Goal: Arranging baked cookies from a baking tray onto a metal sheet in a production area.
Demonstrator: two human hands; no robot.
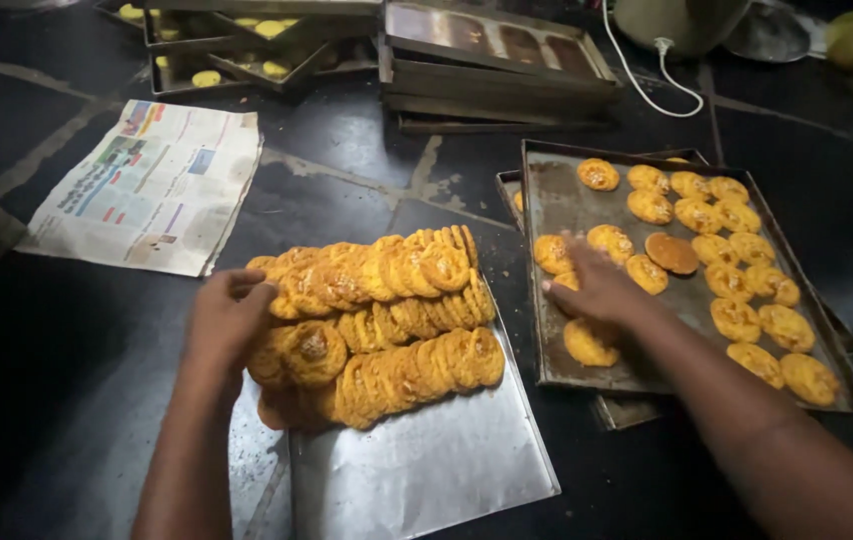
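A dark stone floor is carrying everything here. At far centre, empty dark trays are sitting stacked out of the way, and a newspaper is lying spread flat at far left. On the right, a dark baking tray is holding golden cookies laid flat and spaced apart, as baking would leave them. Near centre, a shiny steel sheet is bearing rows of cookies standing on edge, packed tight to save room. The left hand is pressing, fingers curled, against the left end of those rows, seemingly bracing them upright. The right hand is spreading open over the tray's near-left cookies, touching them; whether it is gripping any, nobody can tell.
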